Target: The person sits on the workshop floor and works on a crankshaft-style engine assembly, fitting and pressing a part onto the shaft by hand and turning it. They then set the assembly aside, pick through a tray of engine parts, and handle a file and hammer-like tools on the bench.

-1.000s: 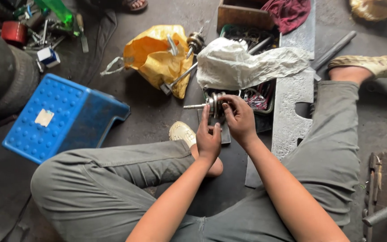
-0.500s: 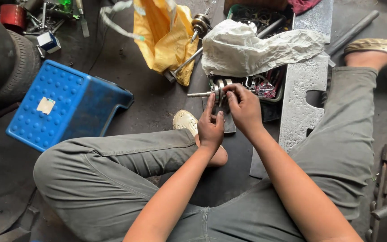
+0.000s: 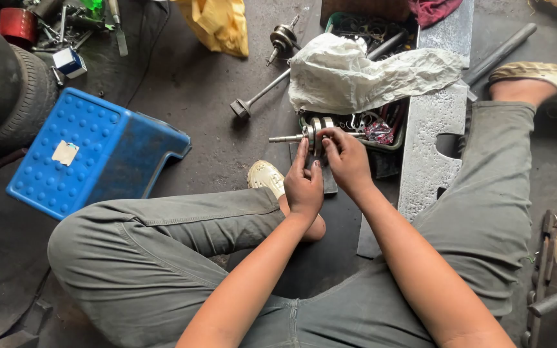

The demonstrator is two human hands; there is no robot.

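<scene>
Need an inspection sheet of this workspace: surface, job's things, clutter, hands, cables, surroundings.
Surface: dark concrete floor, stained.
Job's things: metal crankshaft, held level above a black block.
Clutter: parts tray under a white plastic bag; second crankshaft; yellow bag; long rod.
Hands: left hand and right hand both grip the crankshaft.
Cables: thin black cable across the floor.
Surroundings: blue plastic stool, tyre, grey metal plate.

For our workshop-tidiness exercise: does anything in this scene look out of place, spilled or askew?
Yes. Tools and small parts lie scattered loose on the floor at top left, and a second shaft lies on bare concrete. Both hands, left and right, hold a crankshaft steadily; nothing looks spilled.
</scene>
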